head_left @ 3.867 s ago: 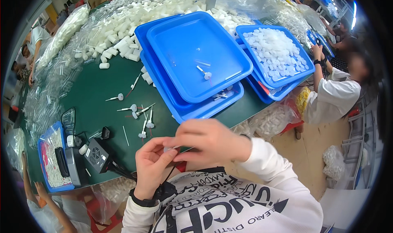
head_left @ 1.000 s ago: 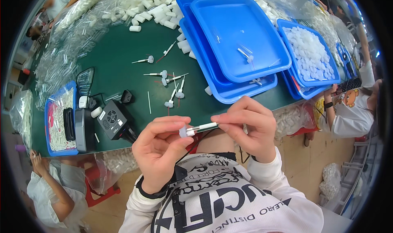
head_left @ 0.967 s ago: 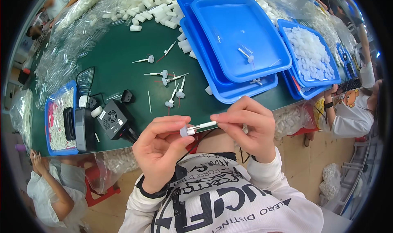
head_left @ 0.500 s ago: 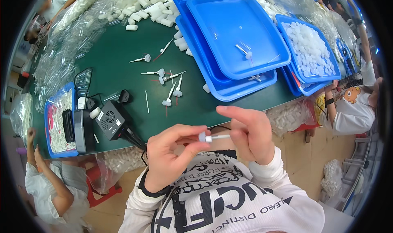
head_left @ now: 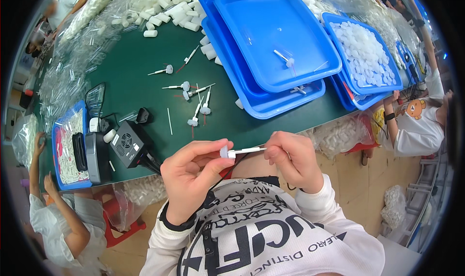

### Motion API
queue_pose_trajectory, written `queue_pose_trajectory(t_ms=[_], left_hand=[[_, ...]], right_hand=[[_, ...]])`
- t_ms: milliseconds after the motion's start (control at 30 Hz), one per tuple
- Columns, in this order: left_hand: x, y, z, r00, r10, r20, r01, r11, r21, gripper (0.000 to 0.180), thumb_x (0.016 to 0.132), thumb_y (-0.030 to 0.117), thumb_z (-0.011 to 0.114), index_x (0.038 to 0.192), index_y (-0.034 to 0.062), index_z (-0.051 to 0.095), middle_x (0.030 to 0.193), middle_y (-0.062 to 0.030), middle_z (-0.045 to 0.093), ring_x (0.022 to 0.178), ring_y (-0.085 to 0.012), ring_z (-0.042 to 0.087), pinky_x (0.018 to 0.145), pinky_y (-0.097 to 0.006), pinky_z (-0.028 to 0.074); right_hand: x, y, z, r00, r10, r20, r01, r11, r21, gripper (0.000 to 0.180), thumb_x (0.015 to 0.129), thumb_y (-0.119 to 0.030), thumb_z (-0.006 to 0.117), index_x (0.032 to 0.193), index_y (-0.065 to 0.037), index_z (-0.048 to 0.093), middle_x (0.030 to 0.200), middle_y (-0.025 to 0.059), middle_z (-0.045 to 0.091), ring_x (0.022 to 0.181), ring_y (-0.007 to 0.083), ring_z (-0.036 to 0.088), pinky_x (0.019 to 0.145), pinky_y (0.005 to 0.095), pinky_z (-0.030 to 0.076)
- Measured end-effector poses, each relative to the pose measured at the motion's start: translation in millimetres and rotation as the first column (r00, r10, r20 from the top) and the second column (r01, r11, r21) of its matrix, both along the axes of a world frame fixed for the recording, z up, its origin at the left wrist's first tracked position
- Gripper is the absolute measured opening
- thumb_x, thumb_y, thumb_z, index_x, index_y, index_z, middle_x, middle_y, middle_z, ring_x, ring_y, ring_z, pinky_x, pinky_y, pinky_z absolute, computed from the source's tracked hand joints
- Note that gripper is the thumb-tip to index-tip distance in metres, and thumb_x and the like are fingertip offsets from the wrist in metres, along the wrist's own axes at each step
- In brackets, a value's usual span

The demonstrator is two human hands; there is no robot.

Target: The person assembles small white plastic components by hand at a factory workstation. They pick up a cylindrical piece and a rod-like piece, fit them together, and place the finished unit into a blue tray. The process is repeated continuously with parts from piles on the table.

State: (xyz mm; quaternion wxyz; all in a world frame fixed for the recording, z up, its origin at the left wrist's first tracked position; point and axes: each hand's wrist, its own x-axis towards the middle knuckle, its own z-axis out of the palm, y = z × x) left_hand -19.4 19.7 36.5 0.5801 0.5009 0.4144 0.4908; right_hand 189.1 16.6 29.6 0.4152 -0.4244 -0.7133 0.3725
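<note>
My left hand [head_left: 193,174] pinches a small part with a round translucent white cap [head_left: 224,151] between thumb and fingertips. A thin white stem [head_left: 247,150] sticks out of the cap to the right, nearly level. At the stem's far end my right hand [head_left: 295,160] is closed, thumb against curled fingers, seemingly gripping the tip. Beyond my hands, on the dark green table [head_left: 131,58], lie several similar capped parts [head_left: 193,122] with thin red wires. A loose white stick [head_left: 170,121] lies to their left.
Stacked blue trays [head_left: 271,77] stand ahead, another part in the top one. To the right, a blue tray holds translucent caps [head_left: 363,53]. A black fan-vented box [head_left: 130,142] with cables sits at left, near a tray of white sticks [head_left: 72,172]. White cylinders [head_left: 174,12] are heaped behind. Co-workers sit both sides.
My right hand has gone from a stretched index finger to a closed grip at the stem's tip. My left hand has moved slightly left and up with the capped part.
</note>
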Motion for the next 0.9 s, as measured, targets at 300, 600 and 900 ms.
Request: queue_pose_trajectory(t_ms=[300,600,900], left_hand=[[-0.3,1.7,-7.4,0.982,0.041,-0.187,0.006,0.97,0.243,0.026,0.073,-0.009,0.069,0.098,-0.0048,0.066,0.099,-0.0152,0.066,0.078,-0.0143,0.064,0.071,-0.025,0.055],[0.8,2.5,-5.8,0.998,0.06,-0.033,-0.057,0.995,0.083,0.027,0.073,-0.013,0.066,0.099,-0.0063,0.065,0.098,-0.0171,0.065,0.083,-0.0176,0.065,0.073,-0.027,0.056],[-0.2,2.3,-8.7,0.991,0.028,-0.129,-0.007,0.986,0.165,0.028,0.072,-0.011,0.068,0.099,-0.0042,0.066,0.098,-0.0156,0.065,0.08,-0.0151,0.064,0.071,-0.026,0.055]], right_hand=[[-4.6,0.2,-0.2,0.986,0.112,-0.126,-0.142,0.954,-0.264,0.018,0.091,-0.01,0.051,0.076,0.0,0.056,0.059,0.0078,0.052,0.051,0.0183,0.049,0.051,0.0311,0.039],[-5.2,0.0,-1.7,0.961,-0.061,-0.269,-0.002,0.974,-0.229,0.017,0.092,-0.012,0.049,0.082,0.0,0.055,0.065,0.0067,0.054,0.056,0.0163,0.051,0.055,0.0281,0.04],[-5.9,2.3,-11.6,0.975,0.025,-0.221,-0.094,0.948,-0.304,0.016,0.092,-0.01,0.048,0.08,0.0,0.055,0.066,0.0056,0.055,0.056,0.0149,0.048,0.054,0.0267,0.04]])
